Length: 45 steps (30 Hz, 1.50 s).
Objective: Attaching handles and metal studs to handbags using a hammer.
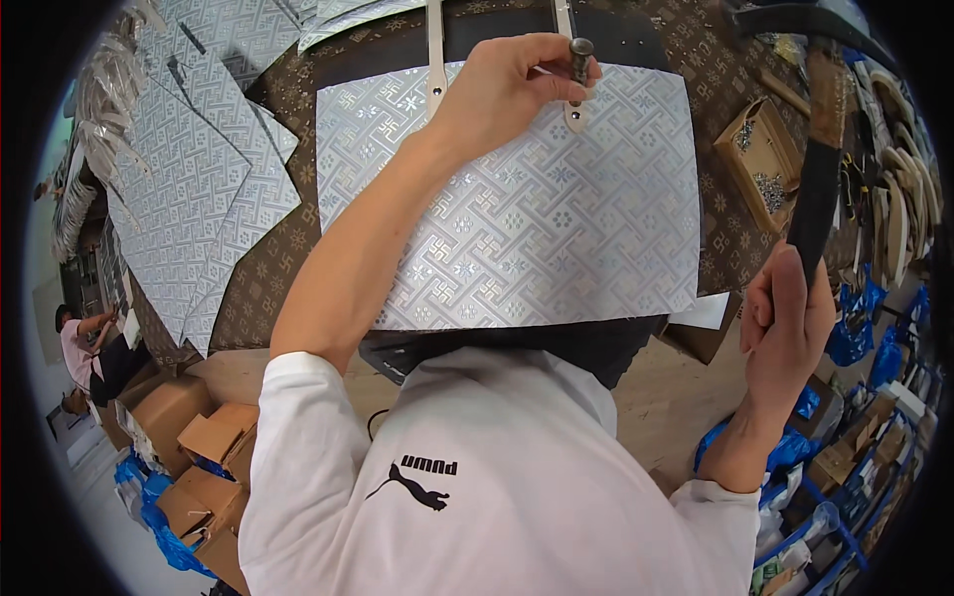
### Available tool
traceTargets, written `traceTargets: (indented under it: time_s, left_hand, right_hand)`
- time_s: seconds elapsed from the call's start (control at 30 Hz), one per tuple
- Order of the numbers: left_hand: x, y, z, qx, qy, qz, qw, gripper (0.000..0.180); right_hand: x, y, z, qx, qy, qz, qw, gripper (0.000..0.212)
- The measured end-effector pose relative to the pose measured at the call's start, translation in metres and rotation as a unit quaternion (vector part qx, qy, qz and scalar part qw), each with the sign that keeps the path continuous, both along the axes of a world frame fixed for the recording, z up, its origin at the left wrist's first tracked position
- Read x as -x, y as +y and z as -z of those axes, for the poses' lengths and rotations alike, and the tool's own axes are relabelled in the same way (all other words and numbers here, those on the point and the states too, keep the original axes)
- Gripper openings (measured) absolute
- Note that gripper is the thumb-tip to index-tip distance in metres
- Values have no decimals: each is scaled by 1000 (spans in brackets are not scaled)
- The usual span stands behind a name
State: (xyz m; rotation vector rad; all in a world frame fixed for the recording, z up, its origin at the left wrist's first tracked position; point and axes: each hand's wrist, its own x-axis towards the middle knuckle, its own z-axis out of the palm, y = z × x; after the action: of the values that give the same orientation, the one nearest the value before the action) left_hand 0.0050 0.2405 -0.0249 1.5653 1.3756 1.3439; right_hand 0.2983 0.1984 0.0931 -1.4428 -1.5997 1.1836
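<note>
A silvery patterned sheet [517, 228] lies flat in front of me, over a black piece at its far side. Two pale straps cross its far edge, a left strap [435, 60] and a right strap [575, 122], each with a small metal rivet near its end. My left hand [502, 94] pinches a short metal rivet setter [581, 60] upright over the right strap's end; whether its tip touches the rivet is hidden by the fingers. On the right, my right hand [790, 318] grips a hammer [823, 159] by its dark handle, its head raised at the upper right.
An open cardboard box [755, 159] of small metal rivets sits right of the sheet. More patterned sheets [189, 169] are piled at the left. Pale straps [899, 189] gather at the far right. Cardboard boxes [214, 437] stand lower left; another person [84, 348] sits beyond.
</note>
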Motion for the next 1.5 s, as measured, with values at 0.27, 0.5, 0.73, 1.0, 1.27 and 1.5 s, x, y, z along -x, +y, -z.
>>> traceTargets:
  time_s: [0.27,0.5,0.73,1.0,1.27,1.5]
  left_hand:
    - [-5,-8,7,1,27,5,1000,18]
    - [-6,-14,10,9,63,9,998,15]
    - [10,-11,6,20,-92,17,995,39]
    - [87,-74,-26,20,391,-151,908,59]
    - [115,-55,-66,189,460,-122,859,44]
    - [162,71,-135,-22,469,-399,787,38]
  right_hand:
    - [-13,-6,-13,-38,29,-10,999,28]
    - [11,-8,4,-81,342,-68,934,23]
    - [4,-6,12,-21,-15,-23,999,27]
    - [-15,12,55,81,119,82,986,33]
    - [-29,36,102,46,170,101,979,33]
    - [-33,39,131,45,192,130,972,28]
